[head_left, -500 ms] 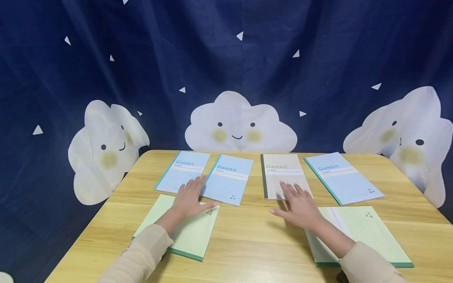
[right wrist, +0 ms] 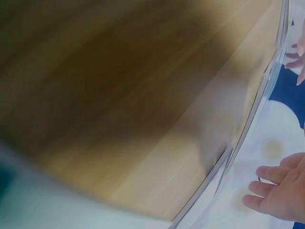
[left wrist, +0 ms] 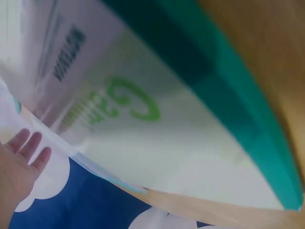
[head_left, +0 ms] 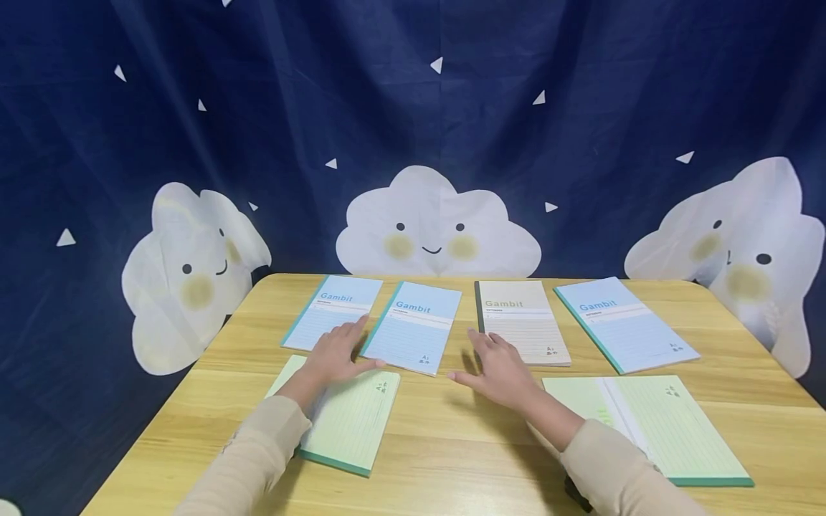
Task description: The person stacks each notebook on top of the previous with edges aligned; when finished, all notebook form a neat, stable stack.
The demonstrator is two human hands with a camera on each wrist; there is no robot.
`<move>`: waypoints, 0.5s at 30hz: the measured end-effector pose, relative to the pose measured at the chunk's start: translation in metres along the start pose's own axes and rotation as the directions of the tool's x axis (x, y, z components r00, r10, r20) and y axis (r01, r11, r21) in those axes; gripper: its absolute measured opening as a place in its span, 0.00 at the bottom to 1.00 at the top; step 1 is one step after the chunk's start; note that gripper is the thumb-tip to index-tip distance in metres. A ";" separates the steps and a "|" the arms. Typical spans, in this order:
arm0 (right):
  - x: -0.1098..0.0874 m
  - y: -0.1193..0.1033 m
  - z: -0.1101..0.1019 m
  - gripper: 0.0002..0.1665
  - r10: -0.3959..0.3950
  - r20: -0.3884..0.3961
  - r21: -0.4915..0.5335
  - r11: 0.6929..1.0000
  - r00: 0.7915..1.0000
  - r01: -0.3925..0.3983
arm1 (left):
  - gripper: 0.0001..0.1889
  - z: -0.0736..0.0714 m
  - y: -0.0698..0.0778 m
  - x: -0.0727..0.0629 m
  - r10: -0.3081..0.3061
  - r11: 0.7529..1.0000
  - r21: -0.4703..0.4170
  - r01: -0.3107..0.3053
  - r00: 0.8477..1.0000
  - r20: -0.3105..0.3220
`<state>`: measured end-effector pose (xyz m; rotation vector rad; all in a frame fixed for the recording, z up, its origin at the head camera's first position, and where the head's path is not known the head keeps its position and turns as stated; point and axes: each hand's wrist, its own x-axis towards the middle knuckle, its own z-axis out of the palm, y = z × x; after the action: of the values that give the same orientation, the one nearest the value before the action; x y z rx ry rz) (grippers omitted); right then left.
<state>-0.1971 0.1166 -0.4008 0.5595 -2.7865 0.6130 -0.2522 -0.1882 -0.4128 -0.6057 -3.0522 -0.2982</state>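
My left hand [head_left: 332,355] is spread over the upper end of a green notebook [head_left: 351,430], its fingers reaching toward the gap between two blue notebooks, the far-left one [head_left: 332,315] and the one beside it [head_left: 416,326]. Nothing is in its grasp. In the left wrist view the green notebook's cover [left wrist: 157,157] fills most of the picture. My right hand [head_left: 500,369], fingers loosely extended and holding nothing, hovers at the lower left of a beige notebook [head_left: 519,308] with a dark spine. The right wrist view has this hand [right wrist: 281,191] at its right edge.
Another blue notebook [head_left: 622,322] lies slanted at the back right. Nearer me is a second green notebook [head_left: 693,433], partly behind my right forearm. All rest on a wooden table [head_left: 445,444] before a dark blue curtain [head_left: 413,107] with cloud prints.
My right hand has moved left off the beige notebook, uncovering its lower part and more of the right green notebook. My left hand has shifted slightly left. The notebooks have stayed put.
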 end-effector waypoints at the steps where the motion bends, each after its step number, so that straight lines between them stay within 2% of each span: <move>1: 0.003 -0.003 0.002 0.49 0.008 0.003 0.015 1.000 1.000 -0.008 | 0.49 0.000 -0.001 0.001 0.009 1.000 -0.002 -0.009 1.000 -0.009; 8: 0.021 -0.019 0.016 0.45 0.087 -0.007 0.087 0.992 0.996 -0.087 | 0.48 0.000 -0.005 0.009 0.006 1.000 0.009 -0.006 1.000 -0.008; 12: 0.032 -0.024 0.027 0.45 0.123 0.025 0.111 0.986 0.992 -0.125 | 0.47 0.003 -0.006 0.016 -0.020 1.000 0.013 0.020 1.000 0.017; 15: 0.035 -0.026 0.033 0.46 0.148 0.047 0.081 0.985 0.988 -0.151 | 0.47 0.007 -0.002 0.020 -0.033 0.999 0.015 0.033 0.998 0.044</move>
<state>-0.2224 0.0695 -0.4106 0.3846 -2.8707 0.7615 -0.2717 -0.1812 -0.4187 -0.5693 -3.1062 -0.2668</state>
